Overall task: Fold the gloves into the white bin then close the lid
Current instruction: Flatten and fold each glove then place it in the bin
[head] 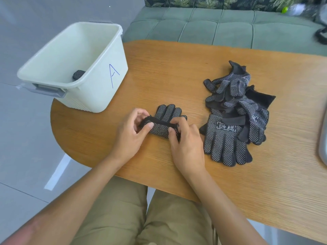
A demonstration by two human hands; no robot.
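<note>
1. Table (177, 71) first: the wooden top carries everything, and we sit at its near edge.
2. White bin (99, 85) stands at our ten o'clock, lidless, marked "A", with one folded glove (78, 74) already inside.
3. Pile of gloves (237, 110) waits at our two o'clock, nearer the right arm.
4. Glove in hand (167, 121) lies dead ahead at twelve o'clock, its long axis running away from us, fingertips pointing far, cuff rolled over toward them.
5. Left hand (131, 135) pinches the left end of the rolled cuff; right hand (184, 140) pinches the right end (both clenched on the fabric).
6. We judge the bin lies nearer the left hand, so the drop would go leftward and away.
</note>
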